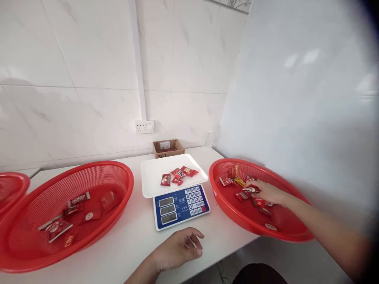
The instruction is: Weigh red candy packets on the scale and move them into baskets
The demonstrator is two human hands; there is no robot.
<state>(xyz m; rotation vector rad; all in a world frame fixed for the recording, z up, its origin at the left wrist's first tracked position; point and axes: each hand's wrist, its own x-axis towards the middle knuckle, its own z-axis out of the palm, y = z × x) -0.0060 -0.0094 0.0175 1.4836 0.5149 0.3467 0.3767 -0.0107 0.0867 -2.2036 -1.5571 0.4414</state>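
Your counter runs beneath the fingers of your left hand. The right basket spreads around the fingers of your right hand, down among the packets there; you look to be at the picking-out step, and the next move calls for a firm pinch and a lift that frees one packet from its neighbours. The left basket, with a few more packets inside, stands well to the left of your left fingers. Just beyond those fingers sits the scale, its tray farther out, and the small box past that. Your left fingers are curled, thumb and fingertips apart, with nothing between them.

Your right fingers seem clamped on a dark red packet, which pokes out past the tips; you cannot tell here whether it is off the pile. Just beyond that grip, on its left, lies a yellow packet, while several loose ones sit under your palm. The red packets on the tray are well apart from your right fingers
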